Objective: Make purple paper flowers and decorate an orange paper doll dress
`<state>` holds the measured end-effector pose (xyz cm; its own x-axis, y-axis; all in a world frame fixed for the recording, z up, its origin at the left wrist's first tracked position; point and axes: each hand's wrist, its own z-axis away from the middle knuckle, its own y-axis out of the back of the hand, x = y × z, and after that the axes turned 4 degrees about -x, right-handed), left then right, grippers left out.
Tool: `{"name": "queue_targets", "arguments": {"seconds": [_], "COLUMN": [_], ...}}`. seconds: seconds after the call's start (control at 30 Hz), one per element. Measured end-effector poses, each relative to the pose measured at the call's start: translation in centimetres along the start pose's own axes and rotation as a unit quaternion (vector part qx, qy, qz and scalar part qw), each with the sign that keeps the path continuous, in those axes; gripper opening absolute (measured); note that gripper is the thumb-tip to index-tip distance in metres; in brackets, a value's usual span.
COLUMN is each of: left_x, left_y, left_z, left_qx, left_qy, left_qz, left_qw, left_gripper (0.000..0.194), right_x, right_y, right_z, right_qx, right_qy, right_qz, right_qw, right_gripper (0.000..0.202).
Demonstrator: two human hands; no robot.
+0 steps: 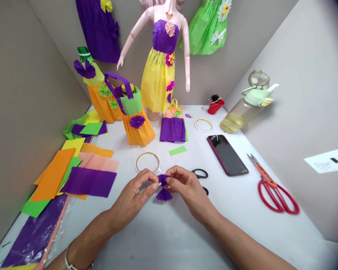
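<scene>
A small pleated purple paper fan [163, 194] hangs between both hands over the white table [169, 232]. My left hand [136, 195] pinches its left side with thumb and forefinger. My right hand [186, 187] pinches its top from the right. A clear tape ring [147, 162] lies just beyond my fingers. Black scissors [200, 174] sit partly hidden behind my right hand.
Sheets of orange, purple, green and pink paper [87, 180] lie at the left. Paper bags [136, 120] and a doll in a paper dress [160, 75] stand at the back. A phone [227, 154], red scissors [273, 189], a bottle [248, 105] and a second tape ring [203, 125] lie to the right.
</scene>
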<state>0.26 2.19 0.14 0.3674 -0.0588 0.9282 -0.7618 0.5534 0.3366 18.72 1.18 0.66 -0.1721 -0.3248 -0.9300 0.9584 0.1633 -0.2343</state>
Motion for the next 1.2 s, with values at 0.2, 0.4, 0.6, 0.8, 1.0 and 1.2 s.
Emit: {"name": "queue_targets", "arguments": {"seconds": [0.2, 0.4, 0.6, 0.8, 1.0, 1.2], "left_x": [-0.2, 0.0, -0.1, -0.1, -0.1, -0.2], "left_y": [0.0, 0.0, 0.4, 1.1, 0.4, 0.3], "left_z": [0.0, 0.0, -0.2, -0.2, -0.1, -0.2], "left_qx": [-0.016, -0.009, -0.01, 0.017, -0.007, 0.006], "left_qy": [0.007, 0.006, 0.0, 0.025, 0.0, -0.004], "left_qz": [-0.003, -0.004, 0.041, 0.138, 0.095, 0.072], "left_qw": [1.0, 1.0, 0.999, 0.99, 0.995, 0.997], "left_gripper": [0.028, 0.026, 0.023, 0.019, 0.022, 0.021], "right_x": [0.3, 0.3, 0.3, 0.2, 0.3, 0.4], "right_y": [0.2, 0.3, 0.4, 0.2, -0.1, 0.1], "right_z": [0.0, 0.0, 0.0, 0.3, 0.4, 0.3], "right_qx": [-0.01, 0.01, 0.011, 0.0, -0.015, -0.005], "right_qy": [0.02, 0.027, 0.029, 0.03, 0.036, 0.027], "right_qz": [0.026, 0.05, 0.037, 0.076, 0.08, 0.056], "right_qw": [0.999, 0.998, 0.999, 0.997, 0.996, 0.998], "right_gripper": [0.013, 0.016, 0.015, 0.012, 0.012, 0.013]}}
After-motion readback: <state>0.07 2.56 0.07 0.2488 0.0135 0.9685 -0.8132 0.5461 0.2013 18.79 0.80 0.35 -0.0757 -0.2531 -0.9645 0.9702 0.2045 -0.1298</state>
